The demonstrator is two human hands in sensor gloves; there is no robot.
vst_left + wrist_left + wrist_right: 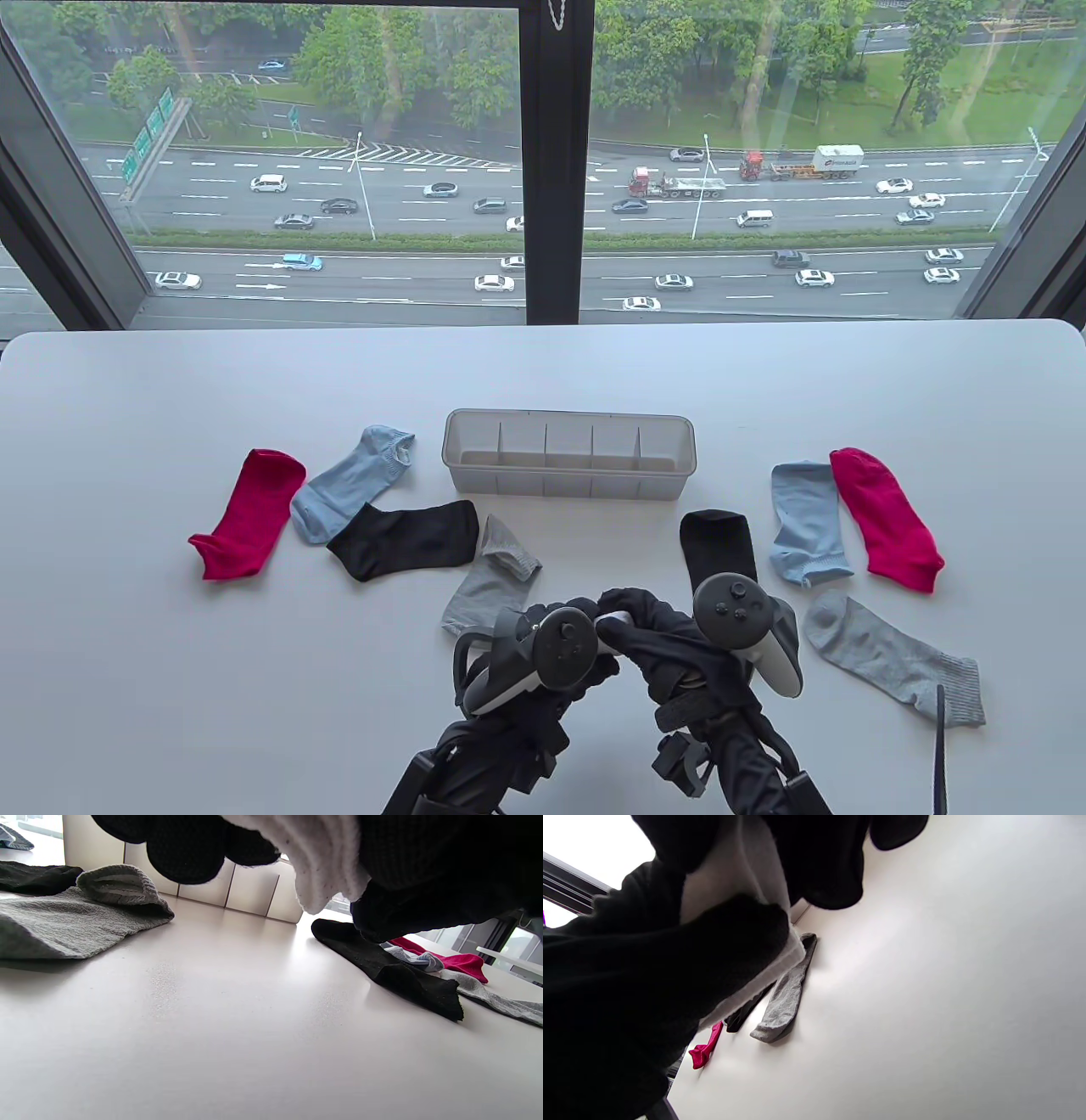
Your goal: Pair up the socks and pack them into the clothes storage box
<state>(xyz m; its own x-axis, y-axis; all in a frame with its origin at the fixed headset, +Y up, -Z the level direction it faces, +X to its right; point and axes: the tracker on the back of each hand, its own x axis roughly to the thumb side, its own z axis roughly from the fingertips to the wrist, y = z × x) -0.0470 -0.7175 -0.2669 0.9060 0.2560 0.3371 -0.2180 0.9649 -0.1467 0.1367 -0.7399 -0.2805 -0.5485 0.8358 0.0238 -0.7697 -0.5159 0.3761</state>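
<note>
Both hands meet low over the near middle of the table point(170, 696); the left hand point(543, 654) and the right hand point(679, 654) have their gloved fingers curled on a white sock point(326, 870), which shows as a pale strip between the dark fingers in both wrist views; each grip is closed on that cloth, held just above the tabletop.

From the hands outward, in the table view: a grey sock point(488, 581) lies at about 11 o'clock, just beside the left hand; a black sock point(719, 548) lies at about 1 o'clock, its near end hidden behind the right hand's tracker; another grey sock point(899, 658) lies at 3 o'clock, near the right hand.

Further out at 10 o'clock lie a second black sock point(405, 537), a light blue sock point(348, 484) and a red sock point(250, 514), side by side; at 2 o'clock a light blue sock point(806, 522) and a red sock point(887, 518) lie next to each other, their edges touching.

The storage box point(570, 488) stands at 12 o'clock, beyond the hands, a clear long tray split by dividers into five compartments.
</note>
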